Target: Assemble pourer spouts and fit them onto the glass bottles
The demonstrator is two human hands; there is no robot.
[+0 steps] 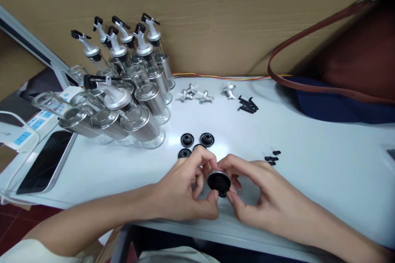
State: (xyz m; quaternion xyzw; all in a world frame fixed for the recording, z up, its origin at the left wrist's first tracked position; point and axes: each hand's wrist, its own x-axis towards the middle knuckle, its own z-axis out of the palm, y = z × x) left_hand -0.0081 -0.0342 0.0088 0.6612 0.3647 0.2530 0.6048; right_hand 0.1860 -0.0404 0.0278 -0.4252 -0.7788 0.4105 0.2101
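Observation:
Between my left hand [191, 189] and my right hand [256, 189], near the table's front edge, is a pourer cap [219, 183] with a silver rim and a black ridged stopper facing me. Thumbs and fingertips of both hands pinch it from the two sides; the far fingertips are partly hidden. Just beyond my left hand lie several round black stoppers [207, 139], some partly covered by the hand. Past my right hand is a small group of tiny black pieces [271, 158]. Silver pourer spouts [205, 96] and a pile of thin black levers [247, 104] lie farther back.
Several glass bottles with metal sleeves [142, 125] stand at the left, many fitted with silver pourers. A phone [46, 162] and a white power strip [37, 121] lie at the far left. A blue cap-like item [324, 104] and a brown strap [302, 86] occupy the right back.

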